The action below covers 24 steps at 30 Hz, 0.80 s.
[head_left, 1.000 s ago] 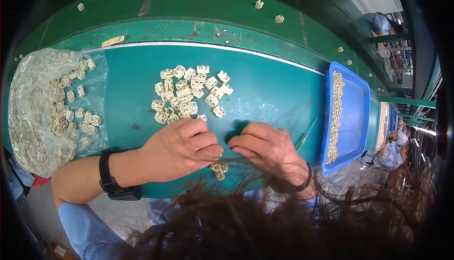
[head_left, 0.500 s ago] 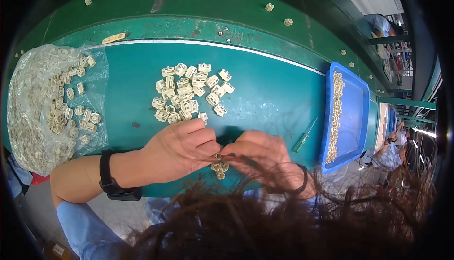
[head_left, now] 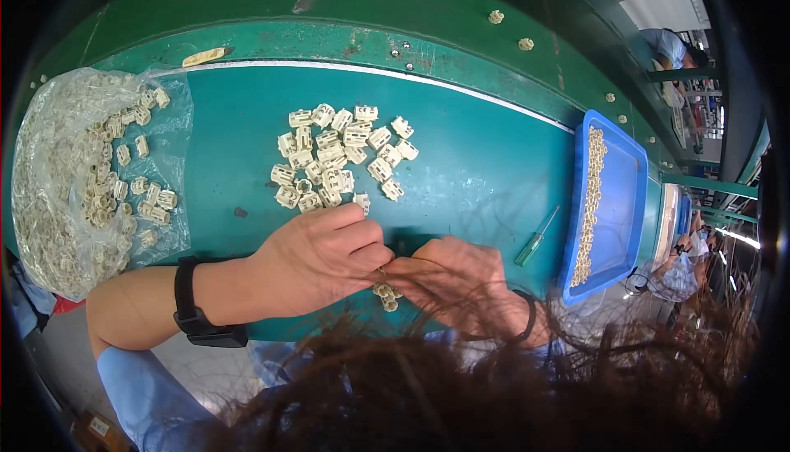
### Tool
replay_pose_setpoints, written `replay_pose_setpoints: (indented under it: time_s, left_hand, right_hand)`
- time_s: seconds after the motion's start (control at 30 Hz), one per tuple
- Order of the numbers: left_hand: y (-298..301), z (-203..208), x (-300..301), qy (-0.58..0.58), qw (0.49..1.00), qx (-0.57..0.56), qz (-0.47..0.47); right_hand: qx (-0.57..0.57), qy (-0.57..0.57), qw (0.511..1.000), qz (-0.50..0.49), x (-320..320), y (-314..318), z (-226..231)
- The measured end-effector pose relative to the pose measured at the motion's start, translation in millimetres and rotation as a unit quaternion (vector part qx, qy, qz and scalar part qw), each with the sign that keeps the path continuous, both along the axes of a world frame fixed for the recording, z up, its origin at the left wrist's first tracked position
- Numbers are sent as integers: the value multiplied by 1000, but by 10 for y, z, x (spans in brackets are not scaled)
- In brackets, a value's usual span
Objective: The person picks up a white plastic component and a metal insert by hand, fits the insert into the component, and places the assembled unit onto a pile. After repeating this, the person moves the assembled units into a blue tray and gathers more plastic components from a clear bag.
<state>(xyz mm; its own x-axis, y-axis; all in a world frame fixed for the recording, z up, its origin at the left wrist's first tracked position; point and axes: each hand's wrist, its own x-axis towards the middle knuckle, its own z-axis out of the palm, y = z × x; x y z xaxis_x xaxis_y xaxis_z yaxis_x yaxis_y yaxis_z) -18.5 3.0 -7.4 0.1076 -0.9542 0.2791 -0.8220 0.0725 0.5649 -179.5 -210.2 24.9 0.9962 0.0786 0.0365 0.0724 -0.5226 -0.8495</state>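
Note:
My left hand [head_left: 325,250] and my right hand [head_left: 448,279] meet fingertip to fingertip over the near edge of the green work surface. Both are closed in a pinch around a small cream plastic part, mostly hidden by the fingers. Just below the fingertips, a few more cream plastic pieces [head_left: 387,296] show; whether they are joined to the pinched part I cannot tell. Beyond my left hand's knuckles lies a loose heap of cream slotted plastic parts [head_left: 332,156], the nearest one almost touching the hand.
On the left, a clear plastic bag [head_left: 62,180] spills many cream parts. To the right are a green-handled screwdriver [head_left: 531,248] and a blue tray [head_left: 621,205] with small cream pieces along its left side. Single parts [head_left: 526,44] lie on the green ledge beyond. Other people [head_left: 676,275] sit far right.
The view has shifted slightly, moving the heap and tray a little to the right in the picture. My fingertips have drawn closer together and cover more of the pinched part.

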Motion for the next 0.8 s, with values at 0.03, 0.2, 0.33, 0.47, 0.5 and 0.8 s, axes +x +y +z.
replay_pose_setpoints:
  time_s: [0.03, 0.2, 0.33, 0.47, 0.5, 0.8]
  left_hand:
    - [6, -2, -4, -1, 1000, 0, 1]
    - [1, -4, 1, -2, 1000, -2, -1]
    - [-12, 7, 12, 3, 1000, -3, 1]
    - [7, 55, 58, 8, 1000, 1, -10]
    - [14, 50, 53, 10, 1000, 5, -15]
    - [9, 30, 27, 7, 1000, 0, -17]
  right_hand:
    - [-3, -4, 1000, 0, -2, 2, 1]
    - [-20, -29, 999, 0, 10, -23, -4]
    - [-37, -46, 998, 0, 32, -66, 18]
    - [-102, -39, 994, -11, 155, -299, 284]
    - [-154, -24, 987, -24, 188, -411, 361]
    - [-116, -62, 991, 8, 159, -455, 174]
